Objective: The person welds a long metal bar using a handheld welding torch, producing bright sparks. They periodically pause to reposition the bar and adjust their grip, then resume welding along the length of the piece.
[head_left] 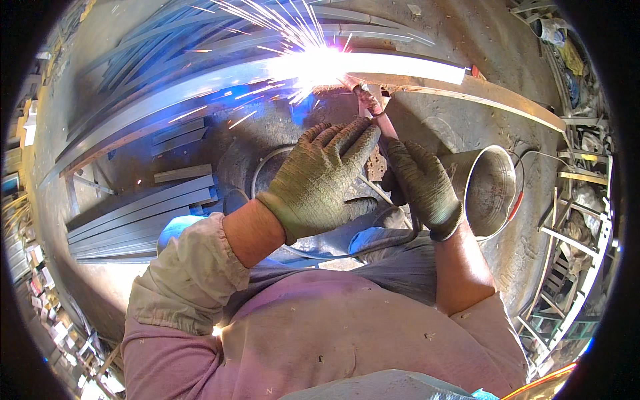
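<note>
Head view shows the right hand [421,183] gripping a welding torch [369,103] that points up-left at the sparking metal bar [413,70]. Left hand [320,177] lies curled beside it, steadying; its fingers [340,140] close on nothing visible.

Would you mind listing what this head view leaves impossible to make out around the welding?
- The joint on the long steel bar: washed out by arc glare.
- The electrode holder grip: covered by the right hand and left hand.
- The metal bucket contents: too dim to tell.
- Shelves at the rim: bent, blurred.

Red welding torch [369,103] tilted up and away, tip lost in white glare, sparks spraying over long steel bar [413,67]
</note>
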